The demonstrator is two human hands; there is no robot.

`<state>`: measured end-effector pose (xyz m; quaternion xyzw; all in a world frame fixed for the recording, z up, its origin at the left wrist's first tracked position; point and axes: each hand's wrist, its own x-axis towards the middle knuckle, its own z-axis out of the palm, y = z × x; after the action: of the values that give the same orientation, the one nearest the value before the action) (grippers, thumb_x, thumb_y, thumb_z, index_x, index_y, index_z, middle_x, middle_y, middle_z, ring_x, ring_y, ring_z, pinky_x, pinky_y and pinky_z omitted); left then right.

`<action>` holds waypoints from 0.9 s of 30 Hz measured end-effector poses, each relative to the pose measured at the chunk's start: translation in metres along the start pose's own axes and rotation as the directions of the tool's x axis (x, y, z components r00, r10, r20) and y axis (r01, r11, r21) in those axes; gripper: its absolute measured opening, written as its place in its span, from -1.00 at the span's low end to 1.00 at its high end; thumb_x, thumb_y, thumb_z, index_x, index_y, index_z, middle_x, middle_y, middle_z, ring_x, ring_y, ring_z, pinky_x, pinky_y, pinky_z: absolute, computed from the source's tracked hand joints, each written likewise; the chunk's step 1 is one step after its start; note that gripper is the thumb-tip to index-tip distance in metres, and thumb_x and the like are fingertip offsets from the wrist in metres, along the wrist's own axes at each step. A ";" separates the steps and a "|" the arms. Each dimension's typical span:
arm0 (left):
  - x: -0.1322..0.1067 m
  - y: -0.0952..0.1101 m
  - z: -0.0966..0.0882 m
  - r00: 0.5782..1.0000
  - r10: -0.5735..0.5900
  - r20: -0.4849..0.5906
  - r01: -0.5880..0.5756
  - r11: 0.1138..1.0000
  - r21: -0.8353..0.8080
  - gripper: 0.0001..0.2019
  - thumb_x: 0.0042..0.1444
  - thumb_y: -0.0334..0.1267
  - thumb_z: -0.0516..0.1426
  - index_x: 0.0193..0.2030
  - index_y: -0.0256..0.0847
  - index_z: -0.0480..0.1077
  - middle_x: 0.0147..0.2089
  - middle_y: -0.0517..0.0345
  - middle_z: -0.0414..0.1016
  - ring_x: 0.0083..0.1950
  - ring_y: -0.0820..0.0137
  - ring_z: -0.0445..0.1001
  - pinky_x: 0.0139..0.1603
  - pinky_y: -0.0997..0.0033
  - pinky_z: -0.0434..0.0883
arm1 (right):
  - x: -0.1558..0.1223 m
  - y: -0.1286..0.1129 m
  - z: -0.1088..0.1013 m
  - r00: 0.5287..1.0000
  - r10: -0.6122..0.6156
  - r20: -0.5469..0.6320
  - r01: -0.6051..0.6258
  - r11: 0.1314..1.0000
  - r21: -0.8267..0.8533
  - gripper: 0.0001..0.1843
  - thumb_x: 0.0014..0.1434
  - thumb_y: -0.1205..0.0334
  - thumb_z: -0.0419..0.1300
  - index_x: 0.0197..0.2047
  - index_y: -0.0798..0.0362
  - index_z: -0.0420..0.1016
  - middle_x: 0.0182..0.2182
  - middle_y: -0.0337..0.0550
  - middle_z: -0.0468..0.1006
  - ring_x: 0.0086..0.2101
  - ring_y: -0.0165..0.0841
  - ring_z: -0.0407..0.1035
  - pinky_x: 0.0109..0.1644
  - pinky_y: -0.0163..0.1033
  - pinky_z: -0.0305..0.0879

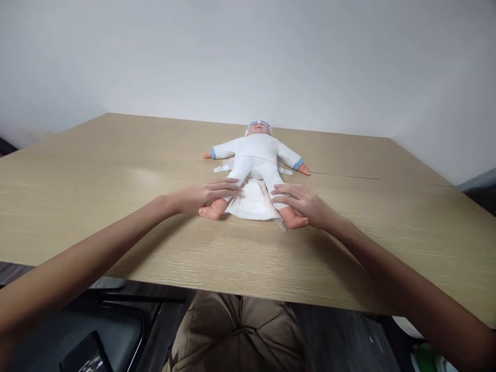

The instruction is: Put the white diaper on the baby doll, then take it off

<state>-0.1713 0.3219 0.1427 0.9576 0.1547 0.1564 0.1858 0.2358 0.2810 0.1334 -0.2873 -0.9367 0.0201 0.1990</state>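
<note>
A baby doll lies on its back on the table, head away from me, in a white outfit with blue cuffs. A white diaper is spread flat under its hips and between its legs, side tabs sticking out. My left hand is closed over the doll's lower leg on the left, fingers laid across it and thumb hidden. Over the other lower leg my right hand is curled, its fingertips on the inner side. Both bare doll feet show beside my hands.
The wooden table has a seam running across it and a near edge close to my lap. A pale wall stands behind. Below the table on the left is a dark chair with a black object on it.
</note>
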 end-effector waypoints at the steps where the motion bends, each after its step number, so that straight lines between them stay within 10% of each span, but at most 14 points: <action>1: 0.000 -0.001 0.002 1.000 0.000 0.003 0.000 1.000 0.008 -0.29 0.29 -0.49 0.18 0.56 0.00 0.36 0.59 -0.06 0.40 0.71 0.01 0.18 0.65 -0.31 0.31 | -0.001 0.000 0.001 1.000 0.003 0.008 -0.002 1.000 -0.012 -0.59 0.55 0.32 0.05 0.26 -0.08 0.64 0.40 0.01 0.56 0.44 -0.09 0.37 0.51 0.26 0.36; 14: 0.011 0.021 -0.006 0.981 -0.176 0.080 0.177 0.984 -0.010 -0.51 0.46 -0.38 0.02 0.45 -0.05 0.43 0.54 0.00 0.45 0.71 0.11 0.17 0.65 -0.11 0.28 | 0.003 -0.003 -0.018 0.988 0.057 0.143 -0.079 0.984 0.159 -0.37 0.51 0.46 -0.10 0.37 -0.17 0.60 0.42 -0.18 0.56 0.47 -0.23 0.35 0.61 0.26 0.21; 18: 0.017 0.035 0.006 0.971 -0.240 0.017 0.237 0.965 0.112 -0.38 0.40 0.09 0.24 0.48 -0.13 0.34 0.48 -0.19 0.46 0.62 -0.12 0.25 0.53 -0.15 0.37 | 0.008 -0.025 -0.014 0.988 0.112 0.110 -0.121 0.990 0.075 -0.56 0.59 0.05 0.10 0.40 -0.10 0.56 0.37 -0.05 0.59 0.45 -0.03 0.37 0.67 0.46 -0.09; 21: 0.021 0.040 0.017 0.963 -0.270 -0.027 0.269 0.938 0.218 -0.34 0.29 0.13 0.32 0.39 -0.20 0.35 0.44 -0.27 0.48 0.55 -0.21 0.29 0.48 -0.23 0.38 | 0.008 -0.046 0.000 0.988 0.149 0.040 -0.148 0.988 -0.036 -0.27 0.40 -0.22 0.35 0.46 0.02 0.49 0.38 0.16 0.55 0.44 0.13 0.34 0.63 0.46 0.04; 27: 0.032 0.040 0.018 0.932 -0.329 -0.155 0.353 0.920 0.169 -0.85 0.37 -0.22 0.17 0.02 -0.15 0.46 0.03 -0.09 0.61 0.31 -0.04 0.46 0.22 -0.01 0.50 | 0.014 -0.051 0.015 0.970 0.238 -0.042 -0.241 0.961 -0.138 -0.60 0.54 0.27 0.01 0.21 0.03 0.64 0.21 0.16 0.64 0.27 0.04 0.49 0.38 0.22 0.41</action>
<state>-0.1268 0.2920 0.1504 0.9180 0.3449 0.1648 0.1061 0.1925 0.2475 0.1320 -0.4122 -0.8915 -0.0262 0.1859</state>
